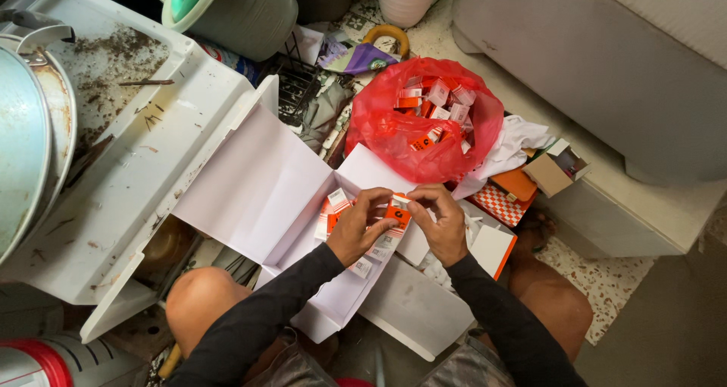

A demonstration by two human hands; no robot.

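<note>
Both my hands meet over an open white cardboard box (257, 182). My left hand (357, 228) and my right hand (439, 222) together hold one small orange and white packet (396, 214), fingers pinching its top end. Two or three similar small packets (334, 205) lie inside the box beside my left hand. Just beyond my hands sits a red plastic bag (379, 126), open at the top and filled with several of the same orange and white packets (435, 103).
A dirty white appliance top (144, 160) with a metal lid (30, 137) stands at left. A green bucket (250, 12) is behind it. An orange checkered box (503, 201), a small brown carton (553, 171) and white cloth (515, 141) lie right of the bag. My bare knees frame the box.
</note>
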